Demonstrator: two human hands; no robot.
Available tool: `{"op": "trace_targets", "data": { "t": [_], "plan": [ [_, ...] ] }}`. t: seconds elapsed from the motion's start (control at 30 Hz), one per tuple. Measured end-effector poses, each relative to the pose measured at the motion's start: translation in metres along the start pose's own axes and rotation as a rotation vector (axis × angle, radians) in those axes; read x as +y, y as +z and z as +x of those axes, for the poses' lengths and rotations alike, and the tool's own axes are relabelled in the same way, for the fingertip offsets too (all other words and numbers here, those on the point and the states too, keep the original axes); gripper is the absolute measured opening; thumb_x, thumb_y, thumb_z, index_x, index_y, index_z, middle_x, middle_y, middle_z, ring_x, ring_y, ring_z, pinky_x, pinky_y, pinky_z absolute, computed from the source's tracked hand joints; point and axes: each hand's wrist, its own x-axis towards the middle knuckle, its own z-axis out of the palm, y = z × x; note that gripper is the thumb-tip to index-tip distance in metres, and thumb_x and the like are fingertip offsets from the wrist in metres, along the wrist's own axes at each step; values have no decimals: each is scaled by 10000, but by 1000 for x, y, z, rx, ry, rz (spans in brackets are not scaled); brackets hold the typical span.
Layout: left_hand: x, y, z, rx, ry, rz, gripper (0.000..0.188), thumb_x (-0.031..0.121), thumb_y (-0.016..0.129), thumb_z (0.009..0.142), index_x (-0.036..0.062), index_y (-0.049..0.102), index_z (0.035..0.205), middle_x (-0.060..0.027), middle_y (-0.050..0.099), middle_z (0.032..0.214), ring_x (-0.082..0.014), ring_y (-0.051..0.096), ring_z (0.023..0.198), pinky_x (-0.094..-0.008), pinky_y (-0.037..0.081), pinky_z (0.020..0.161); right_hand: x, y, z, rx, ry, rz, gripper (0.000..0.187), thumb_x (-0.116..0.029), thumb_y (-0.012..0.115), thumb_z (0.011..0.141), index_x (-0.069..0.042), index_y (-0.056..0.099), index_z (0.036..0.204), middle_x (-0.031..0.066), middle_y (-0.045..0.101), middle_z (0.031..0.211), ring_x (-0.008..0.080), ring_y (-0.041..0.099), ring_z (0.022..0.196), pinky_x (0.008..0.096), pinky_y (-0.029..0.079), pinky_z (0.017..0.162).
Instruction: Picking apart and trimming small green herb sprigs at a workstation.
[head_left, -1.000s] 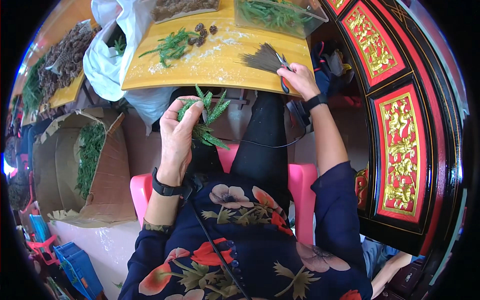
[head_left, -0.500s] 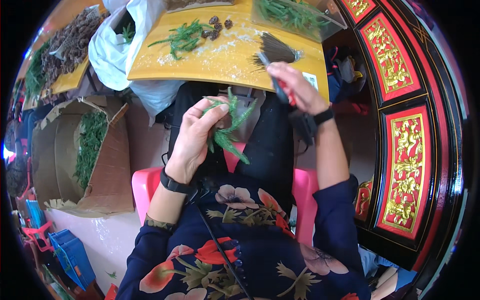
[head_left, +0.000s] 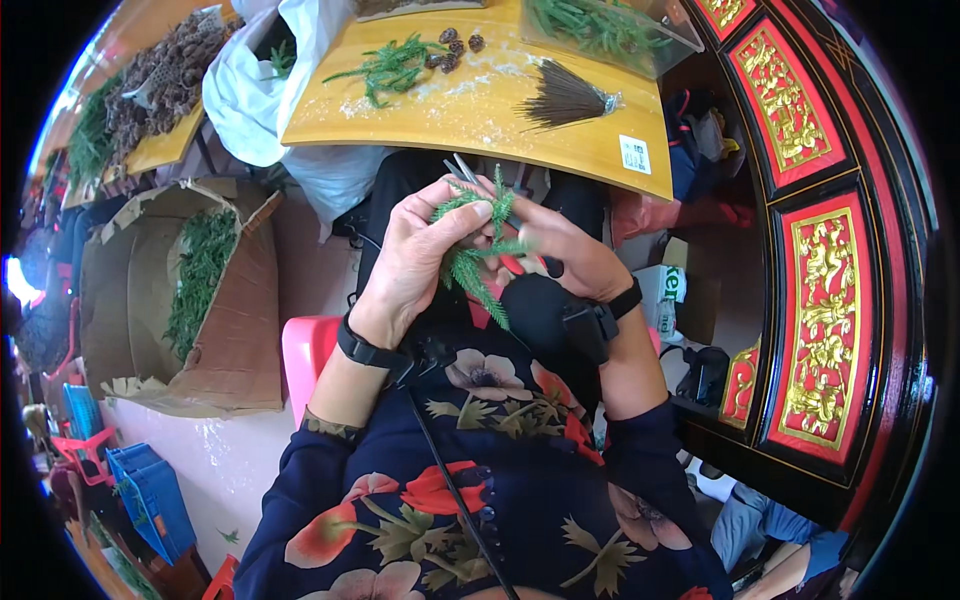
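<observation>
My left hand [head_left: 415, 245] pinches a green artificial pine sprig [head_left: 478, 275] between thumb and fingers, above my lap. Several needle-covered twigs spread out from the pinch toward the right and downward. Close against it, my right hand [head_left: 578, 250] is closed around a red-handled tool that looks like pliers [head_left: 462, 170]. Its grey metal tips poke out beyond the left fingers, while the handles are mostly covered by the hand and sprig. What the tips touch is hidden behind the left hand.
Ahead, the yellow table [head_left: 440, 128] bears green sprigs [head_left: 385, 70], several pine cones [head_left: 455, 48], a bundle of dark wires [head_left: 562, 97] and a clear bin [head_left: 600, 40]. A cardboard box [head_left: 130, 310] with greenery stands left. A red-and-gold carved panel [head_left: 815, 330] borders the right.
My right hand has come down from the table's edge with the tool, leftward to the sprig. The tool's tips are now beside my left fingers, which keep hold of the sprig.
</observation>
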Motion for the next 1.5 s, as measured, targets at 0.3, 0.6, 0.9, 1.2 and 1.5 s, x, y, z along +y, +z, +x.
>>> {"op": "trace_targets", "data": {
  "t": [0.3,0.6,0.9,1.2,1.5],
  "plan": [
    [-8,-6,7,171,406,531,118,36,657,815,0,655,928,-32,626,927,-119,581,792,-232,461,742,-6,-25,-7,72,-23,-131,411,-78,527,885,5,450,1280,109,591,983,166,575,808,261,447,686],
    [1,2,1,305,701,1007,101,35,670,773,19,630,865,-90,588,936,-179,584,789,-280,464,671,-14,31,1,524,-487,-489,209,-47,621,865,-27,559,1064,12,588,858,44,499,665,181,377,563],
    [-3,9,1,356,806,1104,114,42,670,785,20,627,888,-56,594,814,-178,565,677,-274,464,658,0,40,15,575,-522,-406,226,51,659,798,-13,578,999,-11,593,787,28,539,720,191,458,672],
    [-3,0,2,187,105,161,112,79,622,862,-5,620,935,17,592,754,-48,488,631,-192,396,601,7,31,9,480,-519,-632,247,-4,660,830,-15,578,1063,-7,591,859,37,535,764,189,443,685],
    [9,-5,1,126,21,52,121,107,608,851,8,622,919,32,539,680,-45,430,575,-185,317,541,-13,0,-6,294,-547,-1195,275,11,631,819,20,562,1085,81,638,960,170,621,882,271,475,793]
  ]
}}
